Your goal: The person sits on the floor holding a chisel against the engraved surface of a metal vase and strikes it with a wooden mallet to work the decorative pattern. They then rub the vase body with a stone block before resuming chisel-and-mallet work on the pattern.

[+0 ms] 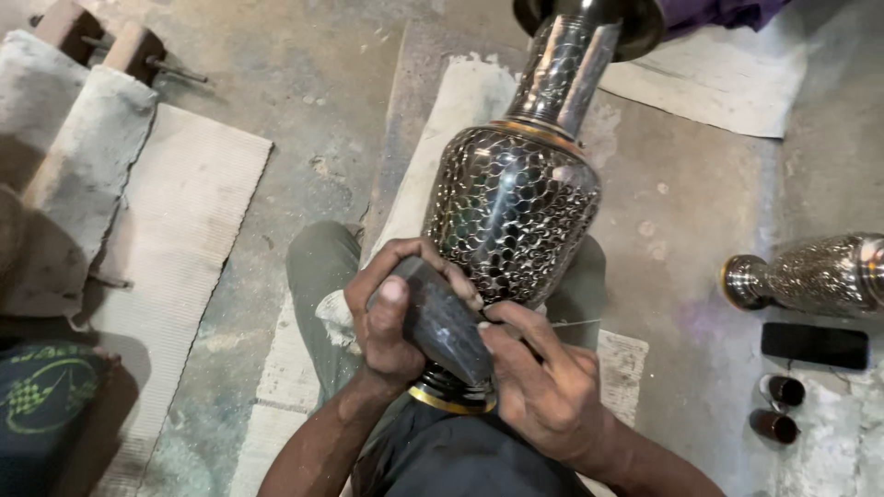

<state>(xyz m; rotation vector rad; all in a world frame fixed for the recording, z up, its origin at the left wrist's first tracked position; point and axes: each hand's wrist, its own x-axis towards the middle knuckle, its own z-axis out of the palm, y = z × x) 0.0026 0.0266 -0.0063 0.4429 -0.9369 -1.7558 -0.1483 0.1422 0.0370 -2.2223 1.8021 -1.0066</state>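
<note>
Left hand: we find the left hand wrapped around the dark, unworked lower section of the vase, thumb laid flat along that section and fingers curled over its top edge; the grasp is closed and firm.

Right hand: we record the right hand against the same lower section from the other side, fingers bent and pressed to the metal near where the patterned surface begins. We see a thin pale line running rightward from the fingertips, but we cannot tell whether it is a tool held in that hand.

Vase position: we note the vase lying tilted across the person's lap, foot with its brass ring toward the body, neck pointing away toward the top of the view. The body carries a scale-like engraved pattern, bright on dark, with a brass band at the shoulder.

Support: we observe the person seated on pale mats over a concrete floor, legs folded beneath the vase.

Nearby items: a second vase lies on its side to the right, well apart; below it a black rectangular block and two small dark cylinders.

Left margin: folded grey cloth pads rest beside a ribbed mat.
</note>
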